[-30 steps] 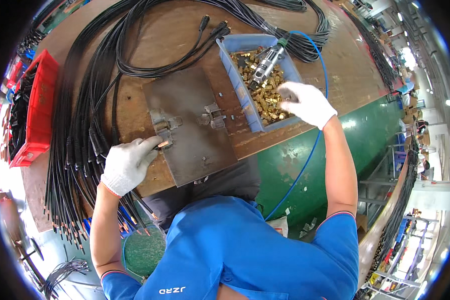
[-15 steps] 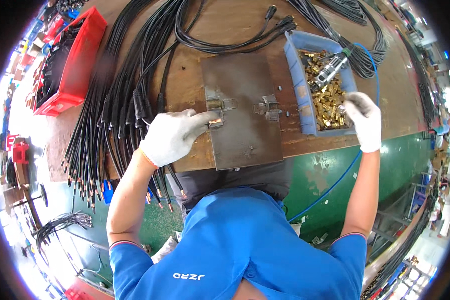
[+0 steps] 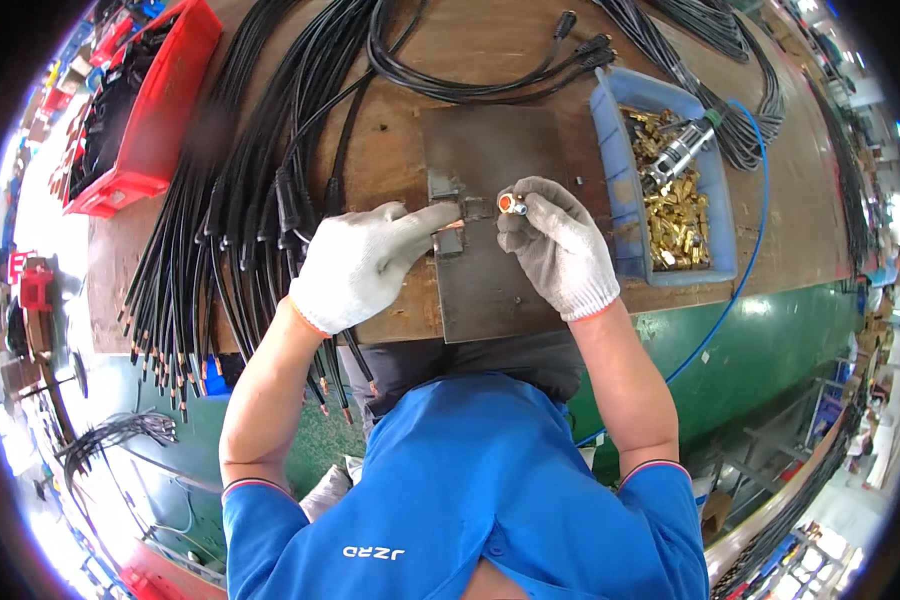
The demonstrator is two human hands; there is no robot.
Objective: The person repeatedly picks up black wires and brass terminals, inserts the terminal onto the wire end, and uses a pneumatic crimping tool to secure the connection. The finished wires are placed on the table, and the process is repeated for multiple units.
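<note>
I see a small brass fitting with an orange end, held just above the dark steel plate, beside a bare copper cable tip.

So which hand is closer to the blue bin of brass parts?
Right. The right hand sits just beside the blue bin, at its left wall. The left hand is farther off, across the metal plate by the black cables.

Two gloved hands, one blue bin, one red crate, one metal plate, one small fitting.
</note>
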